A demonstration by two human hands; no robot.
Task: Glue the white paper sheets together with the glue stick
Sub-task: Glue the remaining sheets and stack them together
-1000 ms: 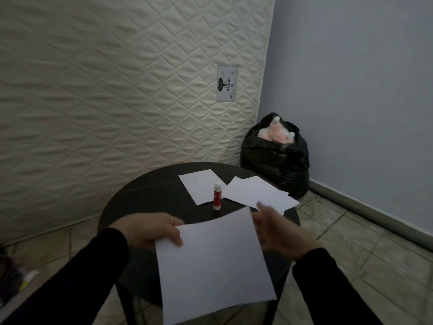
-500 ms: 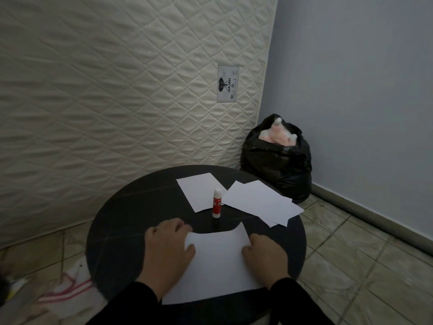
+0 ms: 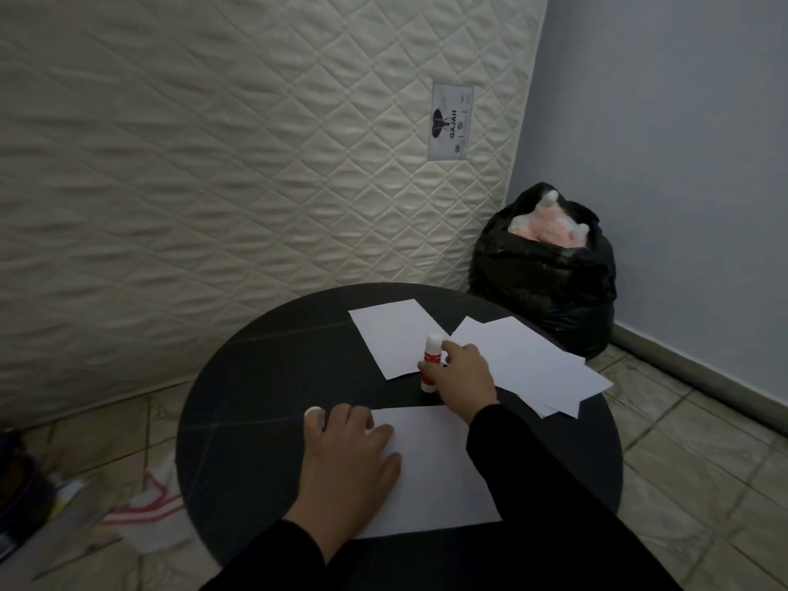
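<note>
**On the round table: one hand on the paper, one at the glue stick**

On a round dark table (image 3: 256, 420) in the corner of a room, several white paper sheets lie flat. Behind the table a quilted cream mattress (image 3: 213, 164) stands against the wall, with a small label (image 3: 451, 121) on it. At the right there is a grey wall (image 3: 661, 142), and a full black bag (image 3: 550, 275) sits on the tiled floor (image 3: 703, 462) in the corner. A white and red cloth or bag (image 3: 145, 509) lies on the floor at the left of the table.

The left hand (image 3: 349, 458) rests flat on the left part of the near sheet (image 3: 439, 475), with the fingers spread and relaxed, holding it down. The right hand (image 3: 462, 373) reaches forward over the far edge of this sheet to the glue stick (image 3: 430, 364), which stands upright with its white cap on. The thumb and the fingers are curled around the red body of the stick.

The glue stick stands at the near corner of the far sheet (image 3: 396, 334), between it and the loose pile of sheets (image 3: 533, 364) at the right. This pile sticks out a little over the right edge of the table. The near sheet lies close to the front edge. The left part of the table top is bare dark surface.
</note>
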